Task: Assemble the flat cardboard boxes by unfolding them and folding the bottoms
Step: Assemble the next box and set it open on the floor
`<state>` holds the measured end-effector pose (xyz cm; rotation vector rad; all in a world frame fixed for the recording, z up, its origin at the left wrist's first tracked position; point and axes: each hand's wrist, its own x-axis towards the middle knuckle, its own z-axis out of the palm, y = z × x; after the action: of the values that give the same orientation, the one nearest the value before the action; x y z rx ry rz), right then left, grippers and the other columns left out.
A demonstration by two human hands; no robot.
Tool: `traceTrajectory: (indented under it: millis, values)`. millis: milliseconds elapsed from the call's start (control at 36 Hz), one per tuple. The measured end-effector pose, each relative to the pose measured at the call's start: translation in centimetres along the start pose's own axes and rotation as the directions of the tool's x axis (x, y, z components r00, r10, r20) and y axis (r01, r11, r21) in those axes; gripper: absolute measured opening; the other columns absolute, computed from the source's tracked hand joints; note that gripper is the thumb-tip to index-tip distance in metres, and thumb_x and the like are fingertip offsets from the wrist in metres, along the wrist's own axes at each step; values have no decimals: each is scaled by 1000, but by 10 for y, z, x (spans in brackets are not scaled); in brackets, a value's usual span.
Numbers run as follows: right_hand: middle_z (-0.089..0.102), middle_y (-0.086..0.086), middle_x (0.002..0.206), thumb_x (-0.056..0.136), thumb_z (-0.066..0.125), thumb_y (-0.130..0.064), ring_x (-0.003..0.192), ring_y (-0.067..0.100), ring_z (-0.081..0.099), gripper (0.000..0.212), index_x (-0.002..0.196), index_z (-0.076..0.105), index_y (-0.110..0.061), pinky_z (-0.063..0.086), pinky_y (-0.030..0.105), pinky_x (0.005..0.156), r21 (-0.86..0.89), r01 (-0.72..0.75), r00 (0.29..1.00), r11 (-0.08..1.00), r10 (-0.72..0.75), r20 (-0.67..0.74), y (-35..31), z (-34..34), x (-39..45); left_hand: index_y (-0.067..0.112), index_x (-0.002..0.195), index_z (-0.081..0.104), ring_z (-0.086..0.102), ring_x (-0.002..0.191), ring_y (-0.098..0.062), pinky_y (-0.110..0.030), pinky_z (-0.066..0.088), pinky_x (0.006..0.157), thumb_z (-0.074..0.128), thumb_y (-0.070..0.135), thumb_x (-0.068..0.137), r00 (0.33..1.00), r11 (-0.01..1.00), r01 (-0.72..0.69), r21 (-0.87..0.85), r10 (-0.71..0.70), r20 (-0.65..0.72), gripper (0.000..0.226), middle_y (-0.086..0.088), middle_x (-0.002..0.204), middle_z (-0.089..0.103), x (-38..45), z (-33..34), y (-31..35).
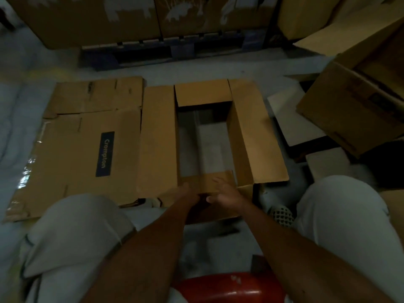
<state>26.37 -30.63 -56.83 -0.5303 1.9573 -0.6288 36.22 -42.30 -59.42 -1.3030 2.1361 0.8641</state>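
An unfolded brown cardboard box [244,132] stands on the floor in front of me, open through, with the grey floor visible inside. Its long flaps spread out left and right, and the far short flap [203,92] leans outward. Both hands are on the near short flap [205,182]. My left hand [185,192] holds the flap's left part at its near edge. My right hand [223,193] lies over the flap's right part, thumb underneath at the fold. A flat box [72,149] with a dark "Crompton" label lies to the left.
Assembled boxes [354,114] are piled at the right, over pale flat sheets [293,119]. Large cartons on a dark pallet [153,51] line the back. My knees frame the view, a red stool [227,289] is beneath me, and a mesh shoe [282,215] is at the right.
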Motion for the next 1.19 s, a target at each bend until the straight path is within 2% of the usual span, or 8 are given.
traceTrajectory:
  millis: [167, 306, 389, 528, 667, 833, 1056, 1194]
  values:
    - [49, 9, 140, 91, 59, -22, 124, 22, 50, 50, 136, 48, -2, 33, 14, 85, -322, 17, 995, 946, -49, -92, -2, -16, -7, 20, 121, 58, 58, 114, -28, -49, 41, 96, 47, 25, 93, 997, 942, 27, 333, -2, -76, 31, -4, 124, 58, -36, -7, 8]
    - [54, 14, 126, 88, 59, -25, 115, 32, 52, 48, 131, 45, -8, 46, 36, 94, -370, -97, 928, 924, -50, -369, 1, -50, -6, 20, 121, 55, 50, 116, -32, -44, 37, 96, 50, 27, 90, 973, 926, 19, 378, 69, -219, 32, -10, 122, 56, -13, -33, 2]
    - [44, 15, 132, 88, 57, -36, 122, 34, 43, 57, 135, 36, -12, 38, 44, 100, -450, -315, 870, 836, 65, -489, 12, -60, -7, 19, 134, 42, 48, 117, -41, -51, 43, 97, 58, 31, 86, 972, 987, 55, 153, -19, -232, 52, -20, 129, 48, 8, -41, 0]
    - [36, 18, 142, 85, 62, -19, 127, 34, 41, 72, 143, 21, -7, 41, 42, 103, -301, -299, 932, 906, 210, -296, 41, -63, 7, 13, 153, -1, 47, 122, -42, -41, 42, 95, 64, 22, 89, 994, 982, -1, -190, -20, -112, 92, -26, 139, 42, 33, -59, 12]
    - [47, 18, 137, 92, 52, -8, 120, 30, 53, 74, 152, 9, -8, 45, 31, 91, -303, -322, 924, 897, 229, -305, 54, -56, 26, 1, 148, 13, 46, 125, -35, -36, 42, 89, 64, 10, 87, 982, 973, 57, -223, -95, -165, 80, -20, 137, 44, 57, -66, 23]
    - [45, 15, 136, 76, 75, -41, 121, 28, 51, 69, 130, 51, -7, 45, 35, 102, -481, -344, 935, 807, 244, -259, 53, -56, 63, 0, 148, 18, 41, 129, -38, -39, 34, 102, 46, 5, 96, 965, 994, 32, -100, -57, -255, 60, -24, 143, 38, 70, -48, 21]
    - [40, 16, 148, 96, 48, -21, 139, 39, 30, 41, 135, 50, -10, 43, 54, 96, -823, -462, 849, 331, 432, -303, 17, -34, 91, 6, 145, 17, 62, 108, -29, -37, 49, 87, 39, 10, 100, 961, 997, 25, -77, -45, -273, 51, -16, 123, 59, 93, -35, 0]
    - [56, 7, 128, 93, 51, -22, 116, 27, 56, 30, 120, 60, -14, 48, 21, 82, -825, -267, 933, 499, 347, -92, 8, -57, 129, 11, 136, 24, 66, 98, -28, -39, 52, 83, 38, 11, 99, 948, 998, 0, -66, -21, -318, 40, -14, 113, 64, 106, -26, 2]
